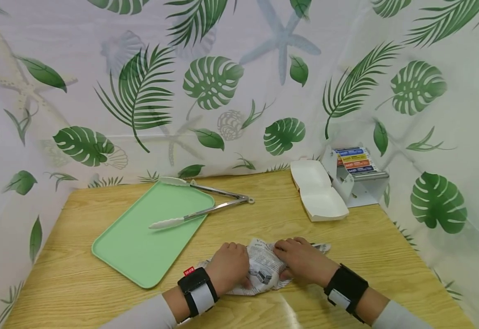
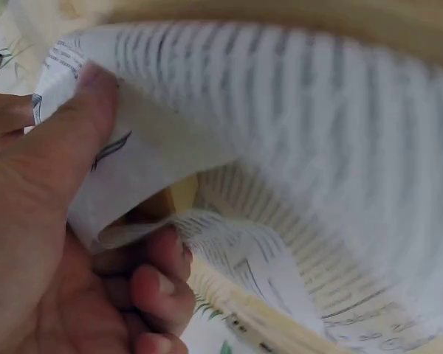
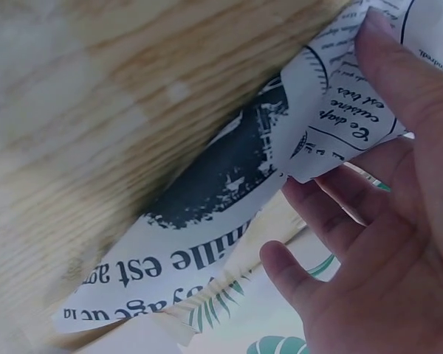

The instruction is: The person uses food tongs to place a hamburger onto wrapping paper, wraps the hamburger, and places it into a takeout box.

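Observation:
A sheet of newsprint-patterned wrapping paper (image 1: 260, 266), folded and crumpled, lies on the wooden table between my two hands. My left hand (image 1: 230, 268) pinches its left side, thumb on top of a folded flap and curled fingers below, as the left wrist view shows. At the paper's right side my right hand (image 1: 305, 259) grips it, with the thumb (image 3: 402, 70) pressed on a printed fold and the fingers behind. A pointed end of the sheet (image 3: 207, 184) sticks out past this hand. Between the layers a small yellow-brown patch (image 2: 183, 193) shows; I cannot tell what it is.
A green tray (image 1: 141, 246) lies at the left, with metal tongs (image 1: 216, 206) spread across its right edge, white tips on it. Back right, an opened white takeaway box (image 1: 319, 194) stands beside a metal holder (image 1: 364, 189) with coloured printed strips (image 1: 354, 160). A leaf-patterned curtain (image 1: 231, 91) surrounds the table.

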The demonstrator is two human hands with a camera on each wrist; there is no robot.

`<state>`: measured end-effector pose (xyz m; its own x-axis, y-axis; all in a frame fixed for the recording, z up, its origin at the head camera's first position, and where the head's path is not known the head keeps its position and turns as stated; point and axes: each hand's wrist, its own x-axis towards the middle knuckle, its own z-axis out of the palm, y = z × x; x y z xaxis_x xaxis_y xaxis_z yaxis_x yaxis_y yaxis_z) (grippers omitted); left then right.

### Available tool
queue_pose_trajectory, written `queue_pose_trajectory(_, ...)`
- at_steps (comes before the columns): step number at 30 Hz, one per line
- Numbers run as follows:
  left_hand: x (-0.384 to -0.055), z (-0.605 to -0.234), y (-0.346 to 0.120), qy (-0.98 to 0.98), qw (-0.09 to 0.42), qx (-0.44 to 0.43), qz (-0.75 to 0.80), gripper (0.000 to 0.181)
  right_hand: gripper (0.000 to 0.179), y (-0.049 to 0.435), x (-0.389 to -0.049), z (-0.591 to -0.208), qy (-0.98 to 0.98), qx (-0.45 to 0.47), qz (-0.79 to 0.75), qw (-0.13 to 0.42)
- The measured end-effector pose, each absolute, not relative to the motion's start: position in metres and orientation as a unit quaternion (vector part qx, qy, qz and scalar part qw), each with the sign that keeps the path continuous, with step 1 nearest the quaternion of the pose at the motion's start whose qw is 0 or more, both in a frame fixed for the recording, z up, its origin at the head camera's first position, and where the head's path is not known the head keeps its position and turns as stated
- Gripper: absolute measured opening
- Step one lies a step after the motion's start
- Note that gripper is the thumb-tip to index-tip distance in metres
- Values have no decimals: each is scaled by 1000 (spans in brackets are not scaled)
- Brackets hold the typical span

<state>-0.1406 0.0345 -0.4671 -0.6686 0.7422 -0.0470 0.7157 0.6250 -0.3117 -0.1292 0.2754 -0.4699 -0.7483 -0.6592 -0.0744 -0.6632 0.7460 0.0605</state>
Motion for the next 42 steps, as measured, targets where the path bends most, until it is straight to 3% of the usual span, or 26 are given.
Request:
queue_pose_trajectory(10,-144,-474,31,-900,36,-424,95,74,60,274,-129,-466,941,-332,43,46)
queue_pose_trajectory(18,-148,-477,27,-897,-19,-440,35,69,63,272,-130,-467,939,-336,65,48)
queue_pose_trajectory(22,-147,-478,24,-895,-8,-444,41,70,65,270,-130,-468,937,-337,82,50)
queue_pose_trajectory(28,-146,-480,21,-887,48,-451,86,75,66,268,-130,-468,939,-329,89,52)
queue_pose_trajectory(42,-149,-481,20,-888,36,-452,79,75,69,268,-130,-465,941,-322,78,69)
